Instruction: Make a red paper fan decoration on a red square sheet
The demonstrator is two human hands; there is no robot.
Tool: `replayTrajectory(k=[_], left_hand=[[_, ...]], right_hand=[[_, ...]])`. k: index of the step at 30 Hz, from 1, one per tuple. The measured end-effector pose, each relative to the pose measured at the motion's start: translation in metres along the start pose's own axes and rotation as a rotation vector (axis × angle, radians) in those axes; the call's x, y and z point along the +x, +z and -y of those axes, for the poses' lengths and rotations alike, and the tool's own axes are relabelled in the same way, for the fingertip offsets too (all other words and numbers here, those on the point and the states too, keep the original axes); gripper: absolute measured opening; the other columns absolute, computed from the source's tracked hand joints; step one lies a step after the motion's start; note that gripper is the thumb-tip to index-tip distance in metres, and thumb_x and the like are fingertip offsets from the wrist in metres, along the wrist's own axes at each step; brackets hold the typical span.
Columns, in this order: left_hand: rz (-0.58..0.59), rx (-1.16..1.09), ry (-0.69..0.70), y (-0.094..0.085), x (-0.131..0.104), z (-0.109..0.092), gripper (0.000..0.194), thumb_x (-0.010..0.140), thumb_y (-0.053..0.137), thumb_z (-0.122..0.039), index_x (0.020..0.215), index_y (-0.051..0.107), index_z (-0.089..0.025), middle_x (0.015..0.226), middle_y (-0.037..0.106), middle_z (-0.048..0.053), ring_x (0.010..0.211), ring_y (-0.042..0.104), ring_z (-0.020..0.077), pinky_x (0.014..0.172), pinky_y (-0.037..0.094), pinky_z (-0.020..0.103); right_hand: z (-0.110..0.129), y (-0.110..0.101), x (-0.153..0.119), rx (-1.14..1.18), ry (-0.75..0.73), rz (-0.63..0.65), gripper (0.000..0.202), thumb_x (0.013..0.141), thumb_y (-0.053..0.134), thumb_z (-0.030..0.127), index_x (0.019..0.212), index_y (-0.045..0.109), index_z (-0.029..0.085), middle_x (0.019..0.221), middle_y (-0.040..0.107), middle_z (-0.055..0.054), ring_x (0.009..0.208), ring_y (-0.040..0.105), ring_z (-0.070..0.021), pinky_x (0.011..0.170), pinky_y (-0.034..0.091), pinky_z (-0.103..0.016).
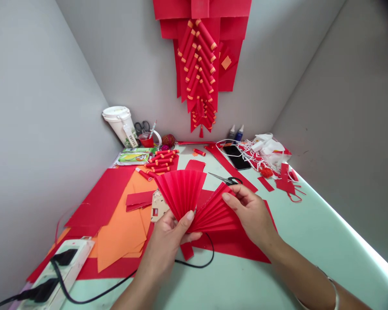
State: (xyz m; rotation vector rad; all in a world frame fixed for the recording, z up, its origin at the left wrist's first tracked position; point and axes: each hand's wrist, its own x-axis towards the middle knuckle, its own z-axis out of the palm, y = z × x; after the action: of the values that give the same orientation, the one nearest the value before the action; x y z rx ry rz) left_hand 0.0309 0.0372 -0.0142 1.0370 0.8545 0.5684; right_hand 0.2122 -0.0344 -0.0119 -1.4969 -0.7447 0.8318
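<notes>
From the head view, here we are over the pale green worktop (310, 245), and both hands are busy with one thing: pleated red paper (184, 189), held up in the middle, spread in two fanned wings with a V-shaped gap between them. The left hand (170, 234) has its grip clamped on the gathered base, thumb on top, where the folds crowd together. Out on the other side, the right hand (250, 211) has thumb and fingers pinched on the upper outer corner of the right wing. And that's the tense spot! If the right hand pulls too hard against that fixed base, I'd say the paper could tear or the creases flatten; if the left thumb slackens, the pleats could splay and lose their even spacing. Look just beyond the right fingers: scissors (228, 179), points aimed left, close behind the wings, so a careless sweep might snag the paper or knock a finger on the blades. Below, a black cable (210, 258) loops out near the base, and a wrist catching it could jerk the whole hold. Loose red sheets (242, 247) lie underneath, same colour, easy to drag along with a low edge.
</notes>
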Motion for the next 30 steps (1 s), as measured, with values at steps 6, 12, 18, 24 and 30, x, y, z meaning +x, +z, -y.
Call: replayTrajectory(k=[6,12,18,24,30], left_hand=[[0.047,0.017,-0.023,-0.0010,0.0008,0.0008,0.042,0.085,0.066,-0.043,0.121,0.062,-0.022,0.116,0.071,0.008,0.100,0.068,0.0242,0.071,0.058,0.031],[0.040,0.035,-0.034,-0.0012,0.0014,0.0010,0.041,0.084,0.067,-0.043,0.117,0.063,-0.020,0.113,0.072,0.008,0.099,0.069,0.0243,0.072,0.058,0.031],[0.029,0.047,-0.051,-0.0023,0.0032,0.0020,0.041,0.081,0.070,-0.043,0.116,0.065,-0.021,0.111,0.073,0.006,0.098,0.069,0.0240,0.073,0.058,0.031],[-0.002,0.052,-0.066,-0.0004,0.0032,0.0013,0.039,0.078,0.073,-0.043,0.109,0.067,-0.019,0.107,0.074,0.007,0.096,0.070,0.0239,0.080,0.059,0.034],[0.000,0.058,-0.060,-0.0004,0.0040,0.0027,0.035,0.077,0.074,-0.043,0.103,0.069,-0.019,0.106,0.074,0.006,0.095,0.070,0.0231,0.079,0.059,0.032]], right_hand=[[-0.0003,-0.0001,0.0009,0.011,0.007,0.004,0.030,0.080,0.068,0.049,0.089,0.065,0.020,0.076,0.066,0.000,0.069,0.058,-0.0155,0.062,0.048,-0.025],[-0.0013,0.0015,0.0007,0.017,0.025,0.001,0.030,0.080,0.068,0.049,0.089,0.065,0.021,0.076,0.066,0.000,0.068,0.058,-0.0153,0.062,0.048,-0.025],[-0.0007,0.0022,0.0008,0.016,0.050,0.001,0.030,0.080,0.069,0.049,0.087,0.065,0.021,0.076,0.067,0.000,0.068,0.058,-0.0150,0.062,0.048,-0.025],[0.0005,0.0019,0.0004,-0.004,0.052,-0.007,0.028,0.079,0.069,0.049,0.085,0.066,0.021,0.075,0.067,0.000,0.068,0.058,-0.0155,0.062,0.048,-0.025],[-0.0002,0.0018,0.0002,-0.003,0.059,0.001,0.029,0.079,0.068,0.049,0.085,0.065,0.021,0.075,0.067,0.000,0.067,0.057,-0.0151,0.061,0.048,-0.025]])
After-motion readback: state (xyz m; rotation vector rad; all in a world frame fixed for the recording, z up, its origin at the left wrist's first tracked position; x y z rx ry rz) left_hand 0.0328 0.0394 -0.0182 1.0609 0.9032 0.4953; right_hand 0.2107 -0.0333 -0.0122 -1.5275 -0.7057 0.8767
